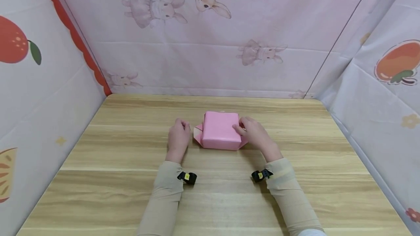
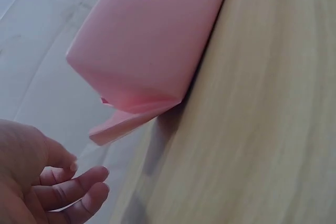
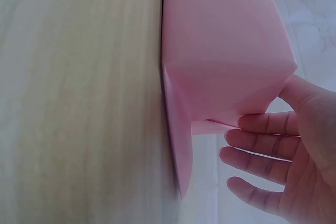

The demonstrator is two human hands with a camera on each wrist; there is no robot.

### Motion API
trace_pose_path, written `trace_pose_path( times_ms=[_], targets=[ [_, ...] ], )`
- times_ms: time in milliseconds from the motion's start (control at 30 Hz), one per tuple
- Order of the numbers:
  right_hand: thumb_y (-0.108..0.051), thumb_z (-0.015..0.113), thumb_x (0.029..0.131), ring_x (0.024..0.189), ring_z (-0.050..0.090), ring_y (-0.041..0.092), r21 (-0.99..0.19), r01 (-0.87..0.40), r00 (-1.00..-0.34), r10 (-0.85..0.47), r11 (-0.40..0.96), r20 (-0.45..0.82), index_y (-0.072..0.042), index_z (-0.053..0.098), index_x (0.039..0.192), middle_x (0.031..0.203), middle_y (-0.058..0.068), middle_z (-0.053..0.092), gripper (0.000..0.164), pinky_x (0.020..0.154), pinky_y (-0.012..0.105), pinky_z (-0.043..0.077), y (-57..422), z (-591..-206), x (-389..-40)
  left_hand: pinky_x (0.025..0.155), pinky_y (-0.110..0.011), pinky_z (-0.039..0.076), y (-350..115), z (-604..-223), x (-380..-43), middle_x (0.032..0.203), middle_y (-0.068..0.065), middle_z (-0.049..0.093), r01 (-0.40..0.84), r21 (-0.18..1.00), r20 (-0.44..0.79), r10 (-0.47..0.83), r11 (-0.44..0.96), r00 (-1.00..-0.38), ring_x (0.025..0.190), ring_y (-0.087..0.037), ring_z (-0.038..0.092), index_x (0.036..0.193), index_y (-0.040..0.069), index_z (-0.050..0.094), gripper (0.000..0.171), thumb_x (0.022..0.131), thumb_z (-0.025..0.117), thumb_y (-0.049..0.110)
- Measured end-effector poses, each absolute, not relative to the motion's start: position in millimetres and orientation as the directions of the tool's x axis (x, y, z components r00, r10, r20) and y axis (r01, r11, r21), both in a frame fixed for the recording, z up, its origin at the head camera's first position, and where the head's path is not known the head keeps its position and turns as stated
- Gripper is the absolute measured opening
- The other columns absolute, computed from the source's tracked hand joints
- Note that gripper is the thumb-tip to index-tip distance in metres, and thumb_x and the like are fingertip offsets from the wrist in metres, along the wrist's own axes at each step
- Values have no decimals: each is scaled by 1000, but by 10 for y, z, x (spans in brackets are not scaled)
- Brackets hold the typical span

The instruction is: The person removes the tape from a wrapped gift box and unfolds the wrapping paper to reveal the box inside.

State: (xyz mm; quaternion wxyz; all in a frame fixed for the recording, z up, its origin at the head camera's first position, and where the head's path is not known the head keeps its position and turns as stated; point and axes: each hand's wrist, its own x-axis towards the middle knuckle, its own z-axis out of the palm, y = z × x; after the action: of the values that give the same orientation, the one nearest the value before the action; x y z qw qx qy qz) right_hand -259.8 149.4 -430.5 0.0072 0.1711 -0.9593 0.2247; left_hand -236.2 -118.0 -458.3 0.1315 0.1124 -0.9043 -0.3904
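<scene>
A pink paper-wrapped box (image 1: pixel 221 129) lies on the table, its wrapping folded over the top and long sides. At its left end, a loose paper flap (image 1: pixel 198 134) sticks out and shows a pale inner side. My left hand (image 1: pixel 178 136) is just left of that flap, apart from it, with loosely bent fingers holding nothing. At the box's right end, my right hand (image 1: pixel 256 133) touches the upper edge with the thumb. In the right wrist view, its index finger meets the folded end paper, and a lower flap (image 3: pixel 179 150) juts out along the table.
The wood-grain table (image 1: pixel 108 192) stretches around the box on every side. Printed cloth walls (image 1: pixel 210 28) with rabbits and fruit enclose it at the back, left and right. A black strapped camera (image 1: pixel 187 177) is worn on the left wrist, another (image 1: pixel 261 175) on the right.
</scene>
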Motion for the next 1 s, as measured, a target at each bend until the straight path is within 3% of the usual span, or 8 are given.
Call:
trace_pose_path(
  times_ms=[333,667,900,1000],
  targets=[
    [-39,56,98,78,52,21,-426,-329,-942,-327,843,82,-8,59,92,85,6,57,31,70,32,44,1483,-4286,-2579,77,-44,53,-1294,-4580,-2386,102,-13,72,-113,805,108,-332,582,-937,90,-31,68,111,8,59,23,92,52,19],
    [-38,56,98,77,52,21,-423,-332,-941,-326,843,88,-9,58,91,83,6,56,30,69,32,44,1491,-4278,-2565,77,-41,53,-1372,-4526,-2366,110,-12,69,-138,826,70,-342,547,-937,92,-29,66,115,10,59,24,94,52,20],
    [-39,54,99,77,53,21,-405,-347,-937,-335,846,104,-10,59,92,83,5,57,30,70,32,45,1503,-4309,-2580,86,-41,54,-1300,-4502,-2395,106,-12,69,17,833,169,-225,553,-960,96,-28,66,111,7,64,21,96,57,19],
    [-38,51,100,78,54,21,-385,-361,-932,-341,849,122,-9,61,95,85,6,60,31,71,35,47,1510,-4322,-2589,94,-42,50,-1208,-4495,-2414,112,-12,67,89,830,190,-129,550,-973,106,-29,61,112,6,65,25,95,59,23]
  ],
)
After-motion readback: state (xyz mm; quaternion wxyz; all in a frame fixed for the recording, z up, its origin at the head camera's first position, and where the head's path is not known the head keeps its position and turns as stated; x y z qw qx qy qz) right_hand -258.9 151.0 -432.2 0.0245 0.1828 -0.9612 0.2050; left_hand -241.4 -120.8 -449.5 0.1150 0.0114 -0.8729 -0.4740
